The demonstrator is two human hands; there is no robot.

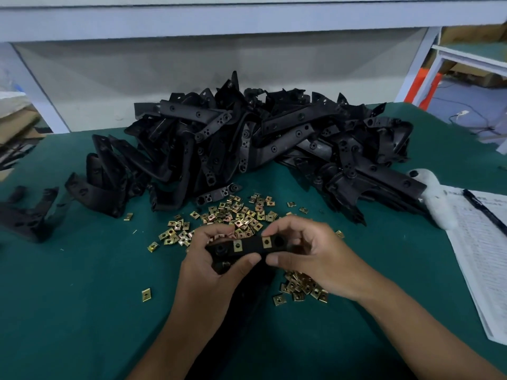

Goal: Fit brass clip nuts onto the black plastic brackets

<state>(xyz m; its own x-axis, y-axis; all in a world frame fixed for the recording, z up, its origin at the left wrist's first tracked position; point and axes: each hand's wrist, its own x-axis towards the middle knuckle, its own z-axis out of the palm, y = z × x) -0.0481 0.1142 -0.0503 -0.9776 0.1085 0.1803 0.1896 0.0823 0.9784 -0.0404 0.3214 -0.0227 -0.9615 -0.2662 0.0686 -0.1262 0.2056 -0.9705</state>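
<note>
Bracket in hand: long black plastic bracket (248, 249) held level above the green felt-covered table (82, 311), gripped from both ends. My left hand (211, 266) curls round its left end, thumb along the near edge, fingers over the far edge. My right hand (307, 256) pinches the right end, thumb on the near edge, index finger curled over the top just beside the right clip. Two square brass clip nuts already sit on the bracket's top face: one left of centre (237, 245), one right of centre (266, 242). Loose brass clip nuts lie scattered on the table behind my hands (236, 215), with a smaller clump (301, 287) under my right wrist and a single one (146, 294) off to the left. Big heap of black plastic brackets (247, 144) fills the back of the table. On the right edge: white cloth glove (436, 196), printed paper sheet (482, 256), black pen (485, 211) lying on it.
</note>
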